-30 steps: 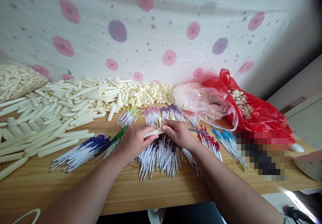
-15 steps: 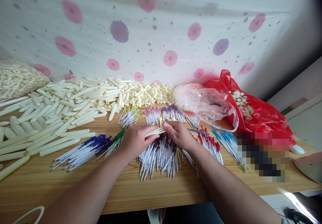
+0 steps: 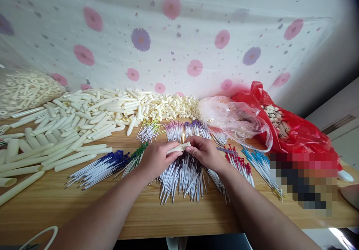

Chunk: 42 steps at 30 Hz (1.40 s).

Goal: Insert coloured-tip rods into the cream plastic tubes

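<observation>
My left hand (image 3: 157, 158) and my right hand (image 3: 206, 152) meet at the middle of the wooden table (image 3: 140, 212). Together they pinch a cream plastic pen barrel (image 3: 178, 148), held level between the fingertips. Both hands are closed on it. Right under them lies a heap of white pen refills with dark tips (image 3: 182, 175). A blue-tipped refill bundle (image 3: 98, 167) lies to the left, and red-tipped refills (image 3: 238, 162) and light-blue-tipped refills (image 3: 260, 162) lie to the right.
A big spread of cream barrels and caps (image 3: 70, 126) covers the left and back. Small cream springs (image 3: 176, 107) sit at the back centre. A clear plastic bag (image 3: 232, 119) and a red bag of parts (image 3: 291, 130) lie right. A flowered cloth (image 3: 168, 36) hangs behind.
The hands have stayed together on the barrel; the right fingers have closed further over its end. The view has shifted a little, so everything sits slightly right and lower.
</observation>
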{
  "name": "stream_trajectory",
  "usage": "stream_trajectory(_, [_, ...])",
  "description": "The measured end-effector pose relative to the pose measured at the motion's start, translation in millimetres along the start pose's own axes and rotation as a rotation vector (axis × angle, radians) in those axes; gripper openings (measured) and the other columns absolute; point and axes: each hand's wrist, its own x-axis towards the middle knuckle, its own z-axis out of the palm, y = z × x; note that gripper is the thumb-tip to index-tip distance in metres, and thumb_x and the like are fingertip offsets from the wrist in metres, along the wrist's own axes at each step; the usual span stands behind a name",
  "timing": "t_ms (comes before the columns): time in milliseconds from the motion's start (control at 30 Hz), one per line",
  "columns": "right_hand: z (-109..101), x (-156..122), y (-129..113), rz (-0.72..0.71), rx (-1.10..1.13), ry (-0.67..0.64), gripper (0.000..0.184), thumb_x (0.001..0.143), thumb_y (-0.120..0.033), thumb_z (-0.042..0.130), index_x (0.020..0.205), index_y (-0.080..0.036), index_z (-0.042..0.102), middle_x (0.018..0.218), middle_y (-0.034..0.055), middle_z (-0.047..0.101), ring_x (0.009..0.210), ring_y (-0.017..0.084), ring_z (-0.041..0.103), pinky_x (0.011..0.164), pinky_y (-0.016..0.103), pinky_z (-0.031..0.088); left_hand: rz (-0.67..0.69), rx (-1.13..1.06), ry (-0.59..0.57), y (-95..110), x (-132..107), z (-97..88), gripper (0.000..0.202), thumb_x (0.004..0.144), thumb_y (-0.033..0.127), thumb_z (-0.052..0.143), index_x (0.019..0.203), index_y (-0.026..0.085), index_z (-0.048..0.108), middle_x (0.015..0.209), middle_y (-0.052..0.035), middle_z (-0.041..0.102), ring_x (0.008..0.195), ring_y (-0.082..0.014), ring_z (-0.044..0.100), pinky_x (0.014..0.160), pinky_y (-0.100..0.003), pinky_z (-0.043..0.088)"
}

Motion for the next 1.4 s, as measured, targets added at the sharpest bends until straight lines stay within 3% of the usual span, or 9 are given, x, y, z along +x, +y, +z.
stream_trajectory(133, [4,1,-1,0.052,-0.098,0.055,0.055,0.091,-0.061,0.029,0.06,-0.018,0.045,0.056,-0.0019,0.042,0.053,0.011,0.038,0.054,0.025,0.03,0.033,0.047,0.017,-1,-1,1.3,0.029,0.089,0.044,0.049,0.088,0.022,0.068,0.071,-0.001,0.07,0.057,-0.0132,0.057,0.054,-0.024,0.035])
stream_trajectory(300, [1,0,-5,0.006,0.084,0.016,0.05,0.083,-0.064,0.047,0.09,-0.016,0.056,0.068,-0.0005,0.051,0.061,0.012,0.046,0.059,0.023,0.037,0.027,-0.021,0.056,-3,0,2.1,0.029,0.089,0.044,0.05,0.099,0.023,0.068,0.074,-0.0013,0.072,0.059,-0.0124,0.058,0.055,-0.023,0.038])
stream_trajectory(500, [2,1,-2,0.037,-0.14,0.095,0.054,0.09,-0.06,0.035,0.059,-0.017,0.046,0.056,-0.0029,0.039,0.053,0.01,0.035,0.053,0.024,0.028,0.008,0.025,0.015,-1,0,1.2,0.029,0.088,0.043,0.051,0.094,0.022,0.07,0.071,-0.0016,0.07,0.057,-0.0131,0.056,0.054,-0.024,0.036])
stream_trajectory(667, [0,0,0,-0.031,0.075,0.041,0.046,0.082,-0.06,0.052,0.094,-0.016,0.058,0.065,-0.0024,0.048,0.059,0.011,0.044,0.056,0.022,0.036,-0.042,-0.057,-0.024,-3,2,1.6,0.031,0.089,0.045,0.049,0.098,0.024,0.069,0.072,-0.0012,0.07,0.057,-0.0124,0.056,0.055,-0.023,0.036])
stream_trajectory(933, [3,2,-4,-0.029,-0.143,0.102,0.035,0.092,-0.044,0.042,0.073,-0.017,0.054,0.063,-0.001,0.051,0.058,0.011,0.045,0.056,0.022,0.034,-0.03,0.035,0.006,5,-1,1.2,0.035,0.089,0.046,0.045,0.09,0.02,0.068,0.072,-0.0034,0.069,0.059,-0.0144,0.054,0.056,-0.025,0.032])
stream_trajectory(1000, [0,0,-3,-0.146,-0.135,0.111,0.036,0.092,-0.047,0.042,0.077,-0.017,0.054,0.066,0.0003,0.052,0.06,0.012,0.047,0.057,0.023,0.036,-0.039,-0.103,-0.042,6,0,0.5,0.034,0.089,0.045,0.046,0.093,0.019,0.067,0.074,-0.0027,0.068,0.061,-0.014,0.054,0.057,-0.024,0.033])
stream_trajectory(1100, [-1,-4,-5,-0.362,-0.228,0.158,0.039,0.091,-0.049,0.041,0.074,-0.016,0.054,0.072,0.0039,0.052,0.067,0.014,0.048,0.062,0.025,0.037,-0.034,-0.427,-0.233,8,2,-0.4,0.035,0.089,0.045,0.044,0.092,0.017,0.065,0.07,-0.0002,0.063,0.06,-0.0121,0.051,0.056,-0.022,0.035])
stream_trajectory(1200, [7,-6,-8,-0.364,-0.378,0.248,0.044,0.094,-0.043,0.031,0.058,-0.019,0.043,0.062,0.0029,0.045,0.061,0.015,0.043,0.059,0.027,0.032,-0.011,-0.544,-0.331,9,1,0.3,0.037,0.089,0.047,0.044,0.083,0.016,0.063,0.06,0.0024,0.054,0.054,-0.0108,0.044,0.051,-0.021,0.032])
stream_trajectory(1400, [24,20,-15,-0.032,-0.414,0.238,0.05,0.095,-0.042,0.02,0.053,-0.02,0.034,0.05,-0.0005,0.038,0.048,0.012,0.034,0.051,0.026,0.025,-0.043,0.042,0.037,11,-6,0.3,0.027,0.088,0.042,0.05,0.082,0.021,0.066,0.068,-0.003,0.067,0.056,-0.015,0.053,0.052,-0.025,0.026])
